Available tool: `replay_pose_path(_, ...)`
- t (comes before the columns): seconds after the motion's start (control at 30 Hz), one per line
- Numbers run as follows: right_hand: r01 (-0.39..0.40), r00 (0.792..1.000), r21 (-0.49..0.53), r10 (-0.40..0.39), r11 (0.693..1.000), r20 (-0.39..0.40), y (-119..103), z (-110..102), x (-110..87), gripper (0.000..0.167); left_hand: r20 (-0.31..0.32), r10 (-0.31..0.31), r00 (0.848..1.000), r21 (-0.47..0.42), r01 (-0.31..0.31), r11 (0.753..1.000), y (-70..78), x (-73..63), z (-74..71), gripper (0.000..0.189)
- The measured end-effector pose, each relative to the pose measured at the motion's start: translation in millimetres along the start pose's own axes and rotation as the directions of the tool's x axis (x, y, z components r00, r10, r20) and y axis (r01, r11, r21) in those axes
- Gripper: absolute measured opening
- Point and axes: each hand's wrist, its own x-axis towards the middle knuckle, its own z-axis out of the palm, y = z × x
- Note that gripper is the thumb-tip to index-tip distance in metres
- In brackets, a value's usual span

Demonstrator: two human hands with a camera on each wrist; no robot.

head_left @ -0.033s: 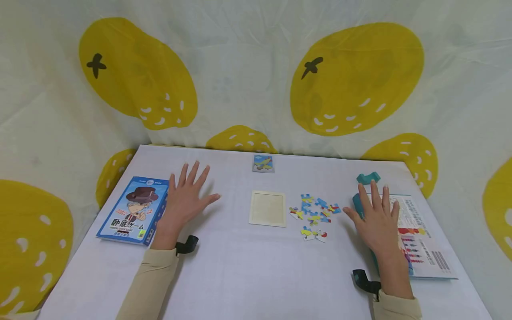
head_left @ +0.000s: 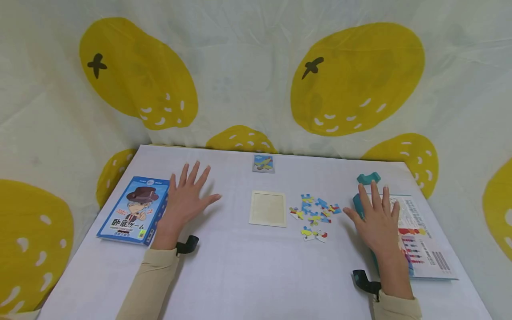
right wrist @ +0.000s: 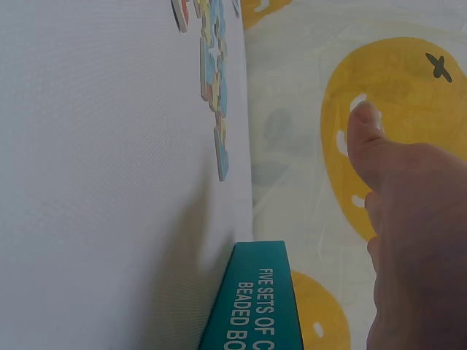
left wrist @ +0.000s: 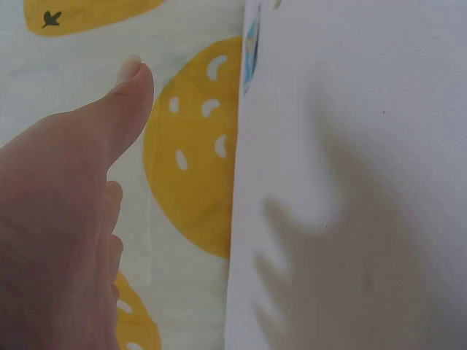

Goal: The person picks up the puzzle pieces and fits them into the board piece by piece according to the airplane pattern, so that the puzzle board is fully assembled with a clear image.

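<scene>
My left hand (head_left: 182,209) is held with fingers straight and spread, overlapping the right edge of a blue game box (head_left: 140,209) in the head view. Its shadow falls on the white table in the left wrist view. The right hand (head_left: 378,226), also spread and straight, hangs over the left side of a teal and white box (head_left: 430,249). Neither hand holds anything. Between them lie a pale square puzzle frame (head_left: 267,209) and, to its right, several loose jigsaw puzzle pieces (head_left: 314,218) printed in blue, yellow and red.
At the back middle of the table lies a small picture card (head_left: 263,163) in blue and yellow. A small teal object (head_left: 368,178) sits behind the teal box. A cloth (head_left: 240,80) with yellow fruit shapes hangs behind the table and along its sides.
</scene>
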Motion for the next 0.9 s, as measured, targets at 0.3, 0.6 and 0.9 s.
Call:
replay_pose_path(0.3, -0.009, 1.000, -0.002, 0.009, 1.000, 0.013, 2.5, 3.5, -1.3, 0.086, 0.015, 0.006, 1.000, 0.014, -0.006, 1.000, 1.4, -0.3, 4.5, 0.093)
replay_pose_path(0.6, 0.001, 1.000, 0.030, -0.001, 1.000, 0.021, 2.3, 2.3, 1.6, 0.086, 0.070, 0.007, 0.998, -0.034, -0.004, 0.999, 5.3, 1.4, 13.4, 0.093)
replay_pose_path(0.9, 0.039, 0.999, 0.082, -0.041, 0.996, 0.023, -15.4, 4.6, 16.2, 0.087, 0.143, 0.066, 0.988, -0.025, -0.063, 0.998, 18.8, 7.2, 25.3, 0.096)
